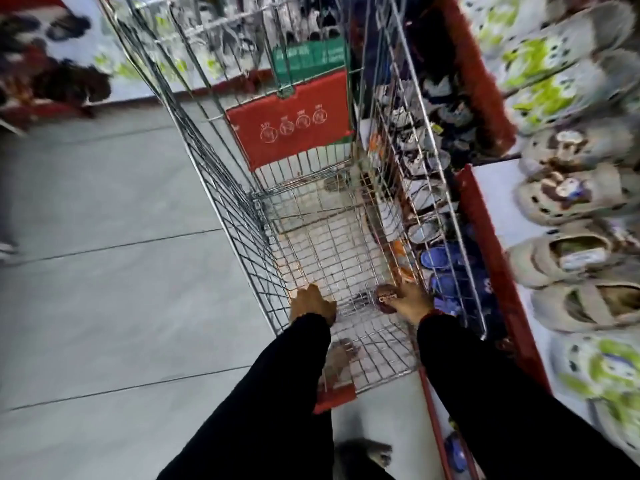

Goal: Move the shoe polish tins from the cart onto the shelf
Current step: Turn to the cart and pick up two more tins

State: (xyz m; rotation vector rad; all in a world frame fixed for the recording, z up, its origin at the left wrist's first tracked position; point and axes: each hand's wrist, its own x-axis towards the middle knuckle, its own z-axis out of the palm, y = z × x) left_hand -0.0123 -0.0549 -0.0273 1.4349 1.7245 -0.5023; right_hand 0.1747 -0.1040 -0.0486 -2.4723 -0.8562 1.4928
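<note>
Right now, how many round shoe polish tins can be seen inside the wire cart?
1. A round dark red shoe polish tin lies at the near end of the silver wire cart, at the right hand. The left hand may hide another.

Tin [386, 298] lettering blurred, perhaps unreadable.

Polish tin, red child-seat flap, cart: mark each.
polish tin [387, 298]: head view, round brown lid.
red child-seat flap [289, 123]: head view, panel centre.
cart [221, 161]: head view, left wire wall.
</note>
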